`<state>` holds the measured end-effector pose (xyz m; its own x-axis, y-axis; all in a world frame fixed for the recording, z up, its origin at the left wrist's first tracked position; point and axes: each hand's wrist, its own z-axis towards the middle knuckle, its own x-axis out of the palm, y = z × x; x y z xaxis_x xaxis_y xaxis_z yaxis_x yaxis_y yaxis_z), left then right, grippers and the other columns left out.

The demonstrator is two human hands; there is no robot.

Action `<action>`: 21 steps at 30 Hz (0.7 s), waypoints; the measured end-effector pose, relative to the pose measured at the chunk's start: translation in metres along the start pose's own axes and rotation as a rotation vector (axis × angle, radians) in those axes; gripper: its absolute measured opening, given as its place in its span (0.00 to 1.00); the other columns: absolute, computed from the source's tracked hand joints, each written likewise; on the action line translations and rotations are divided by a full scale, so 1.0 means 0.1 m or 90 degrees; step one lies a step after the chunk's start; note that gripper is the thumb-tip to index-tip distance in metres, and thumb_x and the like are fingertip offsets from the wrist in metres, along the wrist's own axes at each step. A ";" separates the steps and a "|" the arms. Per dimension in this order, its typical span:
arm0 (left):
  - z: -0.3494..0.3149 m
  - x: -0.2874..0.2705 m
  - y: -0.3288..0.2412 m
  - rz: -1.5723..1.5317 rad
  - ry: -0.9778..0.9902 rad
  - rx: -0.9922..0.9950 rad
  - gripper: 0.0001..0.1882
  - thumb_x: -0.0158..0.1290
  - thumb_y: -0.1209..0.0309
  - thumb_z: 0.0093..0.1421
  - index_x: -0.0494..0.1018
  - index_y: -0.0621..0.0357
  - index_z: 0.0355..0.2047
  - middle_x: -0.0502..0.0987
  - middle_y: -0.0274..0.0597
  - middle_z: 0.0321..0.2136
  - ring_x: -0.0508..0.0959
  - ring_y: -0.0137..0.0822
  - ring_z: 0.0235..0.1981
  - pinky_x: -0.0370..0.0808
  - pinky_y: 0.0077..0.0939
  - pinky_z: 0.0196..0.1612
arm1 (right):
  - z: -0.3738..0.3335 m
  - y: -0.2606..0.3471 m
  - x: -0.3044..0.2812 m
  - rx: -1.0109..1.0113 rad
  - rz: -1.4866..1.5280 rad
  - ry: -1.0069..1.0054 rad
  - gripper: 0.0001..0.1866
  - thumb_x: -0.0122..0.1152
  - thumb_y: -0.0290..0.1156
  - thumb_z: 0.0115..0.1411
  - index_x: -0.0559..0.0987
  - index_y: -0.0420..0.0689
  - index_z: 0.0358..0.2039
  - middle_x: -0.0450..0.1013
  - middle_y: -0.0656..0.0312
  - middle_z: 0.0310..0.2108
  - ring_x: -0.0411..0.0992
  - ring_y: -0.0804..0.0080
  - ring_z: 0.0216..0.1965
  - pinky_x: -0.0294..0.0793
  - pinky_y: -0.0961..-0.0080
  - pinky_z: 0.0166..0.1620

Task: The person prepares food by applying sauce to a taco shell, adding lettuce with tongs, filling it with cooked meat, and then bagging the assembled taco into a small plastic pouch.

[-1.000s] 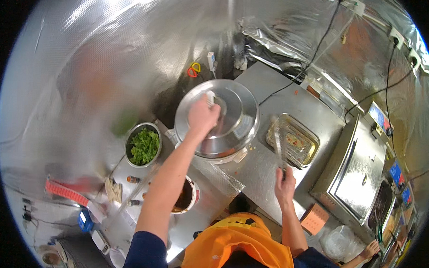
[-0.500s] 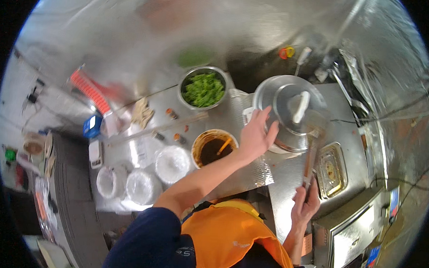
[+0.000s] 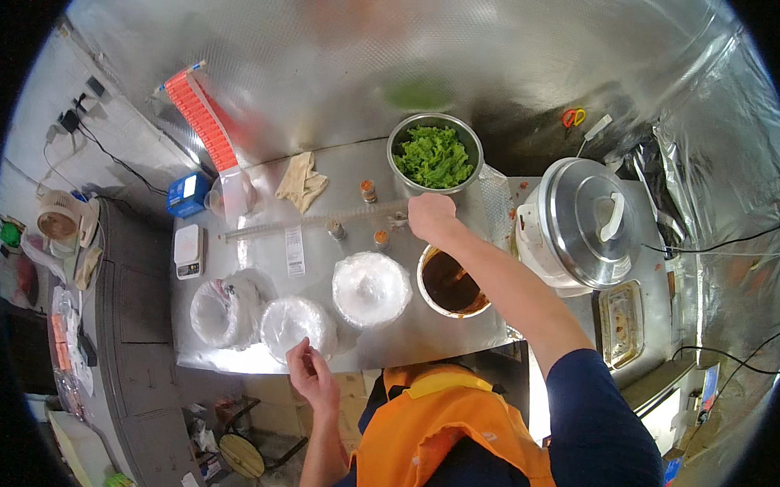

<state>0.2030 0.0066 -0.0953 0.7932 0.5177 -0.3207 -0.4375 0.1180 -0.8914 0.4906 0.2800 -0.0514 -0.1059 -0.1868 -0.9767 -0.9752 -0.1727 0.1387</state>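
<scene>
My right hand (image 3: 432,217) is closed in a fist over the middle of the steel table, just below a steel bowl (image 3: 479,152) of green lettuce (image 3: 435,158). A bit of metal shows beside its knuckles, at the end of a long, pale, narrow strip (image 3: 308,226); the fingers hide what they grip. Under that forearm stands a white tub (image 3: 421,284) of dark brown sauce (image 3: 449,279), partly covered. My left hand (image 3: 313,378) hovers at the table's front edge, fingers loosely bent and apart, with nothing seen in it. It is nearest a bowl lined with clear plastic (image 3: 295,325).
Two more plastic-lined bowls (image 3: 371,288) (image 3: 222,313) stand nearby. Several small shaker jars (image 3: 381,238), a cloth (image 3: 302,182) and a white scale (image 3: 189,250) lie behind. At right are a white pot with metal lid (image 3: 587,219) and a steel tray (image 3: 621,323).
My left hand has left the pot lid and moved to the front left. The right hand has swung from beside the pot to mid-table; the long object seen in it earlier no longer shows clearly.
</scene>
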 end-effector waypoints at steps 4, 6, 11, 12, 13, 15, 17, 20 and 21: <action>0.06 0.20 -0.13 -0.102 0.070 -0.090 0.11 0.50 0.80 0.71 0.75 0.67 0.51 0.72 0.35 0.38 0.70 0.22 0.35 0.70 0.17 0.38 | -0.59 -0.16 -0.24 0.036 0.015 -0.036 0.15 0.65 0.42 0.64 0.87 0.43 0.32 0.82 0.50 0.29 0.83 0.48 0.35 0.81 0.54 0.38; 0.15 0.39 -0.17 -0.160 0.148 -0.132 0.10 0.50 0.79 0.71 0.76 0.67 0.50 0.72 0.33 0.35 0.69 0.22 0.32 0.70 0.17 0.37 | -1.26 -0.34 -0.56 0.125 0.065 -0.142 0.15 0.64 0.42 0.65 0.86 0.43 0.31 0.81 0.50 0.27 0.82 0.47 0.33 0.81 0.54 0.37; 0.61 1.28 -0.82 -0.209 0.451 -0.034 0.08 0.53 0.77 0.70 0.79 0.66 0.45 0.74 0.30 0.30 0.69 0.18 0.28 0.69 0.16 0.33 | -3.18 -0.80 -1.22 0.369 0.313 -0.453 0.16 0.70 0.38 0.62 0.88 0.45 0.48 0.83 0.50 0.28 0.81 0.58 0.25 0.77 0.65 0.31; 0.63 1.59 -1.16 -0.267 0.481 0.061 0.08 0.54 0.77 0.70 0.80 0.66 0.45 0.77 0.32 0.30 0.72 0.19 0.30 0.70 0.16 0.34 | -3.57 -0.91 -1.21 0.445 0.300 -0.519 0.16 0.71 0.34 0.62 0.87 0.44 0.50 0.83 0.48 0.29 0.81 0.68 0.24 0.77 0.71 0.32; 0.63 1.90 -1.41 -0.308 0.553 0.058 0.07 0.55 0.77 0.69 0.80 0.66 0.45 0.79 0.33 0.31 0.74 0.21 0.31 0.73 0.17 0.35 | -3.93 -1.05 -1.12 0.498 0.255 -0.631 0.17 0.72 0.31 0.62 0.87 0.42 0.50 0.83 0.47 0.30 0.78 0.76 0.25 0.78 0.73 0.33; 0.54 2.71 -1.83 -0.321 0.653 0.211 0.08 0.57 0.77 0.69 0.81 0.67 0.44 0.80 0.34 0.31 0.73 0.21 0.29 0.71 0.18 0.32 | -4.61 -1.12 -1.10 0.744 0.309 -0.675 0.17 0.70 0.32 0.65 0.85 0.39 0.52 0.84 0.54 0.30 0.75 0.83 0.30 0.75 0.78 0.35; 0.30 3.50 -2.44 -0.259 0.745 0.282 0.09 0.59 0.72 0.67 0.81 0.64 0.45 0.78 0.38 0.27 0.73 0.23 0.25 0.69 0.21 0.29 | -5.27 -1.17 -0.89 0.828 0.345 -0.804 0.20 0.69 0.34 0.68 0.82 0.36 0.56 0.78 0.65 0.24 0.71 0.85 0.28 0.71 0.81 0.33; -0.08 4.57 -2.96 0.004 0.646 0.495 0.34 0.57 0.49 0.66 0.71 0.63 0.62 0.79 0.56 0.51 0.79 0.58 0.52 0.76 0.49 0.53 | -5.80 -1.08 -0.66 0.863 0.281 -0.935 0.19 0.65 0.34 0.71 0.83 0.39 0.58 0.78 0.68 0.25 0.71 0.86 0.27 0.71 0.83 0.31; -0.11 4.83 -3.05 0.106 0.644 0.495 0.38 0.58 0.46 0.63 0.70 0.65 0.62 0.79 0.62 0.53 0.78 0.58 0.56 0.75 0.49 0.57 | -5.88 -1.07 -0.62 0.854 0.252 -0.955 0.18 0.64 0.34 0.72 0.82 0.39 0.58 0.78 0.68 0.26 0.72 0.86 0.27 0.71 0.84 0.31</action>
<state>0.7239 0.2109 0.0179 0.5224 -0.2556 -0.8135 -0.4213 0.7521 -0.5069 0.7156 -0.2591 0.0908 0.3358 0.8664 -0.3695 -0.2934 0.4690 0.8330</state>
